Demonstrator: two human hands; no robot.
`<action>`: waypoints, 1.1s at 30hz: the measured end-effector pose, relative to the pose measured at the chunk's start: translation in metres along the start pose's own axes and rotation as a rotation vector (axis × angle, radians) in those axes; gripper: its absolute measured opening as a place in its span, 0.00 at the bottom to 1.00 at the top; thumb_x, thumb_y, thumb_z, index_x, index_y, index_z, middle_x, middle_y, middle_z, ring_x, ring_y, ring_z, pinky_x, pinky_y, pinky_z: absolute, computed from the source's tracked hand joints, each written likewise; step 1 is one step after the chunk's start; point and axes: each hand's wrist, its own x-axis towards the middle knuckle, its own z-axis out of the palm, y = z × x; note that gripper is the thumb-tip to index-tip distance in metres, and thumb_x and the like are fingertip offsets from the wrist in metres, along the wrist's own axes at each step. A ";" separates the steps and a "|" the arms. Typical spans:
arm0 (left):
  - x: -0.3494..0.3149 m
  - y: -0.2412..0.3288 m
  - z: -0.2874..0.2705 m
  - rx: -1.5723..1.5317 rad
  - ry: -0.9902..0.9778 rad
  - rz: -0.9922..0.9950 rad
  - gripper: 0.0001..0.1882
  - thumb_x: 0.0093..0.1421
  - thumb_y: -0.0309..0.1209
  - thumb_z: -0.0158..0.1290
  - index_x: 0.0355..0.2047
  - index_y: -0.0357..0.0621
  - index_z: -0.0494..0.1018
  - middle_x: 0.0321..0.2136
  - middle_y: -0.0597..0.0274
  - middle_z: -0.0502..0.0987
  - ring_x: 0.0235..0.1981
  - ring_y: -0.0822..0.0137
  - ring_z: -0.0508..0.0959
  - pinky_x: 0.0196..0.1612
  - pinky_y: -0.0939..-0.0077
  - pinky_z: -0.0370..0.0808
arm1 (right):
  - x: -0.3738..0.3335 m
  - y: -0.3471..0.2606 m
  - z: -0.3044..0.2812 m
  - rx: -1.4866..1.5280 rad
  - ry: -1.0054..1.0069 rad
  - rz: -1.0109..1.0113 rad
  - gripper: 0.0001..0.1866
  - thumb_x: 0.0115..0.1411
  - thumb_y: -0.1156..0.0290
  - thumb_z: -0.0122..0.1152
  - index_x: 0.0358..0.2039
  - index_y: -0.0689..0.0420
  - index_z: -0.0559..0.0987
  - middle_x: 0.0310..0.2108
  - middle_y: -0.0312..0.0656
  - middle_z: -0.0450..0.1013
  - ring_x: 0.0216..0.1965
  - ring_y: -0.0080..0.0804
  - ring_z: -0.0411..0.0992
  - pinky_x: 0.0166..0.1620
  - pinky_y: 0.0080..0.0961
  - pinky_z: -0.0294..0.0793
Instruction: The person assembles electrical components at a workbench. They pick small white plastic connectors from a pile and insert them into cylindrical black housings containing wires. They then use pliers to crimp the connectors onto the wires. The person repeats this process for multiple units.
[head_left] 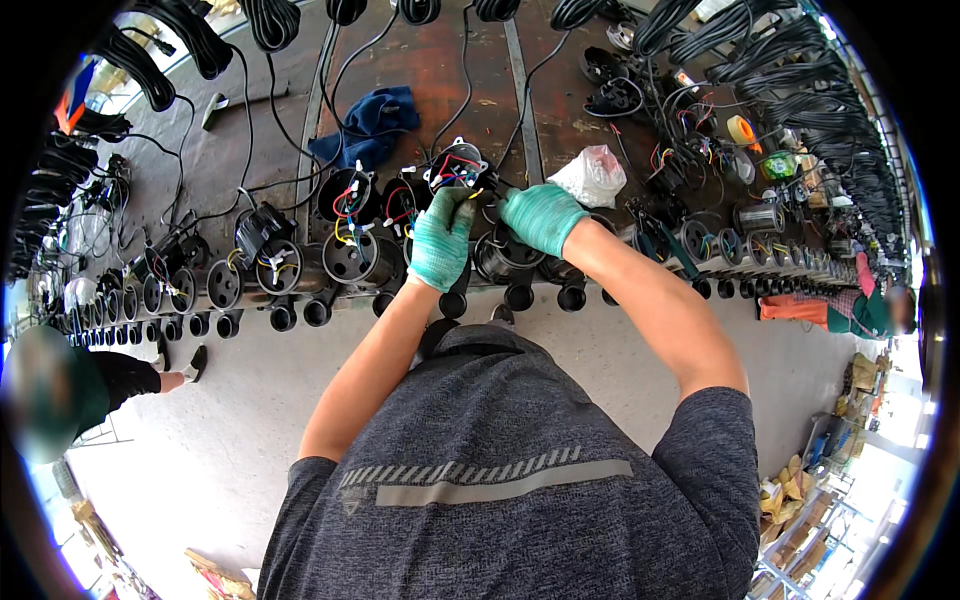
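Note:
Both hands wear green knitted gloves with darkened fingertips. My left hand is closed in a pinch at yellow-tipped wires, just below an open round black housing with red, blue and white wires inside. My right hand is closed beside it, fingertips close to the same wires; a small dark thing shows at them, too hidden to name. Left of my left hand stand a black housing with loose coloured wires and a metal cylinder with a round, holed end plate.
A blue cloth and a white plastic bag lie on the dark workbench. Wired cylinders line its near edge. Coiled black cables hang along the far side. Orange tape lies right. People stand at far left and far right.

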 end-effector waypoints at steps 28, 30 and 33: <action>-0.001 0.000 0.001 -0.060 0.013 -0.028 0.09 0.74 0.25 0.55 0.52 0.39 0.78 0.40 0.51 0.86 0.38 0.59 0.85 0.44 0.66 0.80 | -0.002 -0.002 -0.001 0.040 0.040 0.008 0.09 0.63 0.74 0.59 0.42 0.55 0.83 0.42 0.47 0.82 0.42 0.50 0.84 0.38 0.47 0.84; -0.001 -0.006 0.002 -0.099 0.016 -0.041 0.09 0.74 0.25 0.55 0.52 0.39 0.78 0.40 0.51 0.86 0.38 0.59 0.85 0.44 0.67 0.80 | -0.004 -0.005 -0.003 0.072 0.064 0.022 0.09 0.62 0.75 0.59 0.41 0.55 0.83 0.41 0.48 0.82 0.42 0.50 0.84 0.38 0.46 0.85; 0.000 -0.004 0.004 -0.070 0.019 -0.008 0.09 0.74 0.25 0.56 0.52 0.39 0.78 0.40 0.51 0.86 0.38 0.59 0.85 0.44 0.67 0.80 | -0.007 -0.005 0.006 0.079 0.075 0.091 0.12 0.61 0.69 0.65 0.45 0.53 0.83 0.41 0.46 0.81 0.43 0.51 0.83 0.43 0.48 0.83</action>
